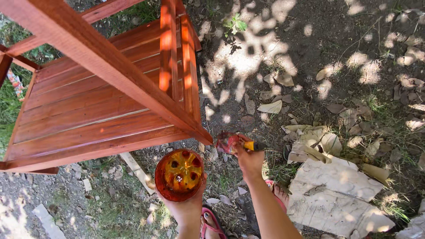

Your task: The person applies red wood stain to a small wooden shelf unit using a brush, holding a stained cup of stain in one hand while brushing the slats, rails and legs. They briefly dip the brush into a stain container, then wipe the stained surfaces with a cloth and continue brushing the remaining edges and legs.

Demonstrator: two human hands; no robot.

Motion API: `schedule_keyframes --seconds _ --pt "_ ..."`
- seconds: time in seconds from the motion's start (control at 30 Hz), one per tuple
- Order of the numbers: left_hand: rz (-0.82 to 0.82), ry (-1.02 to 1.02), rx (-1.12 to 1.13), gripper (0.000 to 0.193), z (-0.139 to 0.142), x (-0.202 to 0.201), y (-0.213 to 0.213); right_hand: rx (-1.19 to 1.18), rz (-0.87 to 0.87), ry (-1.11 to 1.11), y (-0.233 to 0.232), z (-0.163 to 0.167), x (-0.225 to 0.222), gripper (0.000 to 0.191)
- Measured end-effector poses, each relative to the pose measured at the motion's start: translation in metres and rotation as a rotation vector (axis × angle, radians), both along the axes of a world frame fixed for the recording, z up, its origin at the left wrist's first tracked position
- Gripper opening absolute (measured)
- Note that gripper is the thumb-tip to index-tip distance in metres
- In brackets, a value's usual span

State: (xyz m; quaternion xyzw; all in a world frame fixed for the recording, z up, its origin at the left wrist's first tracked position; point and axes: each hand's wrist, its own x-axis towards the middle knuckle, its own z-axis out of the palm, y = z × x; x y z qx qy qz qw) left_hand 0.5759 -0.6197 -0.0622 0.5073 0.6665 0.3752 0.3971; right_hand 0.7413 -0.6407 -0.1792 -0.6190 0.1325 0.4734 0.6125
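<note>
We are standing over a wooden shelf unit (pixel 102 88), its slatted boards and frame glossy and deep red-brown in the patches of sun. Our left hand (pixel 186 208) cups a round container of orange-red stain (pixel 179 175) from beneath, fingers wrapped around its underside so the open top faces up; liquid pools at the bottom, so it is by no means empty. Our right hand (pixel 249 158) is closed around the yellow handle of a paintbrush (pixel 237 142), whose reddened bristles point toward the lower corner of the frame, just beside it, though we cannot tell whether they touch the wood.

As far as we can judge, most of the work is behind us: every board, rail and upright in view carries an even, wet-looking coat, and we see no bare pale wood. What may remain is the corner near the brush and any faces hidden from this angle, such as the undersides and the far legs.

Around us lie dry leaves (pixel 271 106), bare dirt, a pale flat slab of stone (pixel 336 199) to the right, and our sandalled feet (pixel 212 221) below.
</note>
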Motion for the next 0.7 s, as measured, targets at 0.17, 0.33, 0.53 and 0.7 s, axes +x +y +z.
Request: schedule_keyframes --seconds 0.17,0.33,0.53,0.7 --pt "0.015 -0.009 0.005 0.107 -0.005 0.002 -0.001 0.024 -0.002 -0.089 0.038 0.006 0.023 0.033" --pt "0.038 -0.032 0.018 0.108 -0.012 0.008 0.000 -0.119 0.349 0.069 0.108 0.026 0.060 0.023" --pt "0.058 -0.028 0.016 0.108 -0.019 0.006 -0.002 -0.042 0.626 0.069 0.137 0.025 0.085 0.028" --pt "0.076 -0.045 0.015 0.109 -0.017 0.008 0.003 -0.141 0.594 0.019 0.120 0.023 0.085 0.027"
